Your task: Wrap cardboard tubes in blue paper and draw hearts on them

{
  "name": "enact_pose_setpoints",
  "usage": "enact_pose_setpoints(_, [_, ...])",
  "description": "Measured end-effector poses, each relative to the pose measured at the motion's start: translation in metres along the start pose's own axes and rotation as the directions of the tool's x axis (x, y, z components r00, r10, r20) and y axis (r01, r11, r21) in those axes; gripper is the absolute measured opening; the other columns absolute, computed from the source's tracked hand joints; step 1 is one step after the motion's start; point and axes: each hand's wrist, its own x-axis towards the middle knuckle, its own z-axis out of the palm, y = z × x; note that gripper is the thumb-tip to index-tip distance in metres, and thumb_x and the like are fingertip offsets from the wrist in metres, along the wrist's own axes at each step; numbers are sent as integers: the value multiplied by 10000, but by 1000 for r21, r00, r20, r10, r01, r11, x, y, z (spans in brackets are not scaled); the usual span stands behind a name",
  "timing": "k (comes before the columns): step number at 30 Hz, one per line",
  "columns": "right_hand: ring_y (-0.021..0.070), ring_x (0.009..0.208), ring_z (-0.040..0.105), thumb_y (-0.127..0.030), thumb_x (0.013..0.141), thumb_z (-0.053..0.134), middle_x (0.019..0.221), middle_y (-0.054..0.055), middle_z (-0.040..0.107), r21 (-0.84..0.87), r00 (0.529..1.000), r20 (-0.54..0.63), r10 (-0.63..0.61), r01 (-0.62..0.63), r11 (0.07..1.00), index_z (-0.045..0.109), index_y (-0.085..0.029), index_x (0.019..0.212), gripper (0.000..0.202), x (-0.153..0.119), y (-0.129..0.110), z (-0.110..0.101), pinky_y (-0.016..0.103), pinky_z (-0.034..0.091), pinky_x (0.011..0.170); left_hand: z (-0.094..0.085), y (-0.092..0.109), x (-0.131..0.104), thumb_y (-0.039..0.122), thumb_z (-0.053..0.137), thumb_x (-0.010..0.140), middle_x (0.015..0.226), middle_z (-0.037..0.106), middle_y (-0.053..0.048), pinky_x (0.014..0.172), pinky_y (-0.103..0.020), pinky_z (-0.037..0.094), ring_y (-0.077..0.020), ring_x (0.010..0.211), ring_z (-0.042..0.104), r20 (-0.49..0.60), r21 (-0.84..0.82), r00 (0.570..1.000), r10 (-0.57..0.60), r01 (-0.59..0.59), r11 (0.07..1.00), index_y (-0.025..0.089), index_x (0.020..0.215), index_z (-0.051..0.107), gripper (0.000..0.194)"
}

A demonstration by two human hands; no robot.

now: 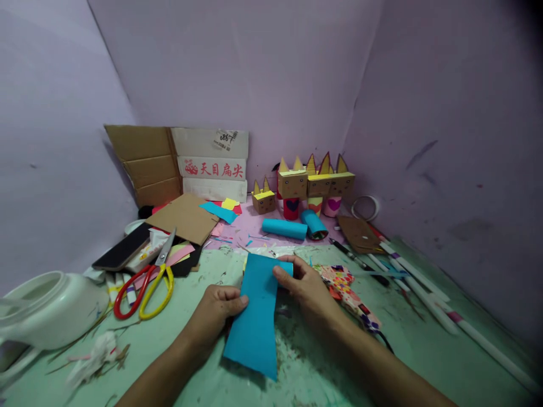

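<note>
In front of me a strip of blue paper (257, 316) hangs between both hands, its lower end loose above the table. My left hand (220, 314) pinches its left edge, thumb on top. My right hand (303, 285) grips the upper right part, where the blue paper curves round under the thumb; what lies inside that curve is hidden. Just right of my right hand lies a flower-patterned tool (350, 297) with a black cord, perhaps a glue gun. Beyond my hands are two blue tubes, one lying (284, 228) and one tilted (314, 224).
Scissors (161, 260) with red and yellow handles lie left on paper scraps, near a dark phone (123, 246). A white pot (51, 308) stands far left. Cardboard (212, 164) leans at the back, beside several cat-eared cardboard figures (292, 183). White-barrelled markers (419, 288) lie right.
</note>
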Motion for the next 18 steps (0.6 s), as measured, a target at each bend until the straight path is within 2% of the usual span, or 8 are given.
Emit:
enact_pose_setpoints(3, [153,613,528,-397,488,877,654,-17,601,-13,1000,24,4,-3,1000,628,-203,869,495,-3,-1,0,279,420,568,1,0,-1,429,813,590,486,600,-25,462,-245,338,-109,424,470,2,83,1000,-9,9,997,112,556,644,361])
enact_pose_setpoints(6, [166,654,553,-383,492,875,698,-9,629,20,999,45,8,-9,1000,598,-212,890,514,-7,-6,0,296,443,604,1,3,-1,462,817,565,571,640,-47,491,-256,369,-143,500,531,24,139,999,48,-51,989,109,631,670,388])
enact_pose_setpoints(9, [161,664,554,-385,504,870,731,-12,633,27,998,61,-31,30,999,573,-223,918,535,-10,-10,0,289,450,607,1,10,-2,450,819,575,712,668,-48,529,-255,406,-162,604,574,-83,136,973,214,-202,970,131,818,680,424])
enact_pose_setpoints(11, [148,639,540,-385,509,870,722,-22,621,23,993,105,-55,53,998,558,-227,922,541,-11,-12,-1,275,446,586,2,17,-4,432,788,636,809,668,-49,572,-262,440,-178,693,601,-178,46,942,285,-282,958,158,951,652,439])
enact_pose_setpoints(12, [144,625,533,-386,507,871,711,-25,613,20,989,136,-59,57,998,553,-227,919,544,-11,-12,-1,270,443,572,3,20,-6,421,771,662,867,670,-59,613,-274,461,-196,763,617,-190,-32,938,289,-300,953,172,1012,631,451])
enact_pose_setpoints(14, [142,599,526,-397,507,869,692,-27,602,2,979,197,-61,61,998,549,-225,918,548,-12,-13,-1,261,437,539,5,24,-8,434,740,692,937,672,-81,665,-309,482,-223,824,627,-110,-170,964,241,-257,951,179,1094,602,495])
enact_pose_setpoints(16, [150,601,539,-396,529,858,711,-15,610,-51,970,222,-97,111,993,558,-222,917,520,-14,-14,-1,261,441,522,6,25,-10,503,701,709,961,676,-106,696,-343,489,-250,838,631,16,-222,977,211,-203,954,165,1128,594,549])
enact_pose_setpoints(18, [179,676,587,-353,579,840,799,13,640,-131,948,216,-235,267,955,576,-226,916,446,-17,-17,-1,279,475,560,8,24,-12,551,692,702,1052,666,-127,776,-379,485,-290,935,622,111,-178,949,294,-272,946,166,1197,562,641])
